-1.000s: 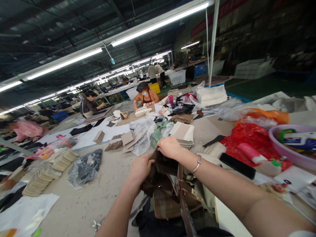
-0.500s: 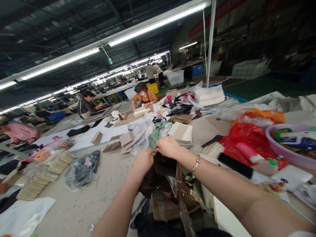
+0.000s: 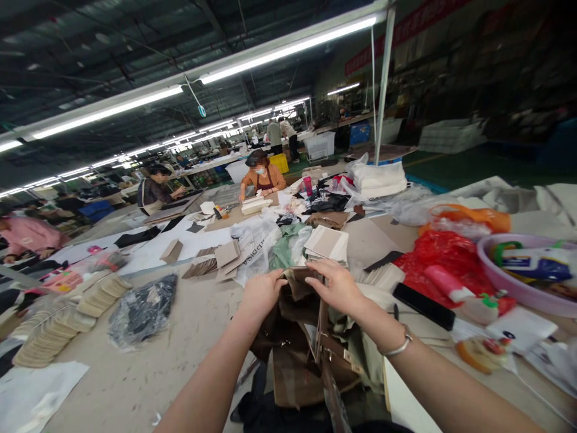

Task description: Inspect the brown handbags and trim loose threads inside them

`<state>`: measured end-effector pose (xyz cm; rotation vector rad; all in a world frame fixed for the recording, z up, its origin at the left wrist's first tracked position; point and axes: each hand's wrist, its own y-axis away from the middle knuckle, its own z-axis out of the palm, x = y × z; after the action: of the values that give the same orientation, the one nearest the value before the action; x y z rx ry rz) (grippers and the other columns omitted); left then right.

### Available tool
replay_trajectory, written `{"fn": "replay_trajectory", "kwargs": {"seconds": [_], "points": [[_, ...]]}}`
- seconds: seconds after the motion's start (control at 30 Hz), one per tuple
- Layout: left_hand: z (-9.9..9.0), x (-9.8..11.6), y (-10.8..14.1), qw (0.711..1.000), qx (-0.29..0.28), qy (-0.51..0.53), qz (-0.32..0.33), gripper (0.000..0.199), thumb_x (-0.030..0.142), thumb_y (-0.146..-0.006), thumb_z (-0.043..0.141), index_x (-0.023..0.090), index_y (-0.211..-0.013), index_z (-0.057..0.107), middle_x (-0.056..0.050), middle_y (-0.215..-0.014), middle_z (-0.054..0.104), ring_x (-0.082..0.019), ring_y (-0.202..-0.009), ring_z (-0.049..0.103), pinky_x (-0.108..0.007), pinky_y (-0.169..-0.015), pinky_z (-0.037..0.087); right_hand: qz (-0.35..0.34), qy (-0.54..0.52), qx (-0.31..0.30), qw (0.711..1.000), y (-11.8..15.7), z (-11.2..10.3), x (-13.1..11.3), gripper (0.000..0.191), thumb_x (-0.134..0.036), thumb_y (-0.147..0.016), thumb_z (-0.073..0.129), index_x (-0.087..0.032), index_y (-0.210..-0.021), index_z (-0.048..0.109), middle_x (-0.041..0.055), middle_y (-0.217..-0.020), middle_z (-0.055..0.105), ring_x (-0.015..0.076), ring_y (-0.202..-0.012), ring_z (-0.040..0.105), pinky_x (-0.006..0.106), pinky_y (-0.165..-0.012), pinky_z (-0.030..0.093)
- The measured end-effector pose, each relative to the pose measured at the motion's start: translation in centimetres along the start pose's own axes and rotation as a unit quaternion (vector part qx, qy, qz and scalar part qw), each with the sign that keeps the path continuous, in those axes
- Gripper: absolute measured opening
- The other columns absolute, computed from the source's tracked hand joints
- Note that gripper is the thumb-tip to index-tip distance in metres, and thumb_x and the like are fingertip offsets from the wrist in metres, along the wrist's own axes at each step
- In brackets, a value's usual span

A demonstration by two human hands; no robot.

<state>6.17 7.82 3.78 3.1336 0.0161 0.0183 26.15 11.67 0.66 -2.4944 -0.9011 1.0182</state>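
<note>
A brown bag (image 3: 293,376) with straps and shiny metal fittings sits in front of me, its upper rim raised. At the rim's left part, my left hand (image 3: 264,291) is closed, thumb and fingers pinching the brown edge. My right hand (image 3: 338,287) lies at the rim's right part with thumb and fingers spread apart, touching the brown material. Between the hands a strip of the rim shows. Dark cloth lies under the bag, and olive-green fabric (image 3: 372,355) is beside it on the right.
Stacked beige card pieces (image 3: 327,243) and a printed plastic bag (image 3: 256,243) lie beyond my hands. To the right are a black phone (image 3: 424,305), red plastic (image 3: 433,252) and a purple basin (image 3: 536,294). A wrapped dark bundle (image 3: 144,310) lies left. Co-workers sit across the table.
My right hand has moved right along the rim, away from my left hand, and its fingers have spread. My left hand still pinches the edge. The view has shifted slightly.
</note>
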Motion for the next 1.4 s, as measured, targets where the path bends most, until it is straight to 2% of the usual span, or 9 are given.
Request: {"fn": "replay_trajectory", "kwargs": {"seconds": [0.1,0.27,0.53,0.93,1.17,1.3,1.4], "points": [[-0.1,-0.1,-0.4,1.0,0.003,-0.027,0.002,0.034,0.041,-0.088,0.034,0.028,-0.104,0.061,-0.006,-0.09,0.069,-0.02,-0.084,0.062,-0.029,-0.073,0.042,-0.007,-0.013,0.004,1.0,0.0,0.1,-0.2,0.03,-0.033,-0.083,0.053,-0.02,-0.11,0.06,0.0062,-0.104,0.062,0.0174,-0.099,0.053,0.029,-0.09,0.041],[-0.2,-0.3,-1.2,0.999,-0.001,-0.048,-0.005,0.029,0.037,-0.086,0.039,0.024,-0.093,0.063,-0.007,-0.088,0.069,-0.021,-0.083,0.062,-0.029,-0.07,0.043,-0.02,-0.02,-0.014,0.999,-0.3,0.2,-0.7,0.029,-0.029,-0.082,0.055,-0.021,-0.11,0.06,0.0059,-0.102,0.062,0.0181,-0.098,0.053,0.031,-0.089,0.041],[-0.3,-0.3,-2.0,0.999,-0.006,-0.028,0.021,0.031,0.04,-0.085,0.039,0.025,-0.093,0.065,-0.005,-0.091,0.069,-0.019,-0.084,0.062,-0.027,-0.071,0.042,-0.058,-0.056,0.007,0.997,-0.3,0.5,-0.4,0.03,-0.02,-0.077,0.06,-0.023,-0.107,0.061,0.0051,-0.094,0.062,0.0197,-0.092,0.054,0.034,-0.083,0.045],[0.0,-0.2,-3.1,1.0,0.012,-0.022,-0.01,0.034,0.043,-0.081,0.04,0.023,-0.08,0.068,-0.006,-0.08,0.069,-0.02,-0.077,0.061,-0.027,-0.062,0.039,-0.056,-0.07,0.014,0.996,-0.2,0.8,-0.1,0.032,-0.018,-0.075,0.061,-0.021,-0.106,0.062,0.0051,-0.092,0.061,0.0193,-0.09,0.053,0.033,-0.082,0.044],[0.2,-0.1,-3.8,0.999,0.019,-0.007,-0.038,0.025,0.033,-0.076,0.044,0.022,-0.076,0.066,-0.004,-0.078,0.068,-0.019,-0.074,0.06,-0.025,-0.057,0.036,-0.066,-0.087,0.017,0.994,-0.4,1.4,-0.7,0.032,-0.021,-0.077,0.059,-0.022,-0.109,0.061,0.0062,-0.093,0.06,0.0198,-0.091,0.053,0.035,-0.082,0.045],[0.7,-0.3,-3.7,0.998,0.031,0.032,-0.046,0.025,0.032,-0.078,0.043,0.021,-0.079,0.066,-0.004,-0.079,0.068,-0.018,-0.074,0.059,-0.024,-0.06,0.037,-0.043,-0.105,0.052,0.992,0.8,1.7,-1.1,0.045,-0.032,-0.078,0.059,-0.023,-0.122,0.051,0.0085,-0.109,0.054,0.022,-0.104,0.049,0.038,-0.091,0.042],[0.5,-1.0,-3.4,0.99,0.012,0.14,0.018,0.023,0.032,-0.076,0.049,0.02,-0.087,0.066,-0.002,-0.084,0.068,-0.015,-0.075,0.058,-0.022,-0.063,0.037,0.01,-0.095,0.071,0.993,2.9,2.0,-1.9,0.07,-0.041,-0.074,0.062,-0.022,-0.135,0.034,0.0121,-0.13,0.037,0.0271,-0.122,0.035,0.043,-0.102,0.034]]}}
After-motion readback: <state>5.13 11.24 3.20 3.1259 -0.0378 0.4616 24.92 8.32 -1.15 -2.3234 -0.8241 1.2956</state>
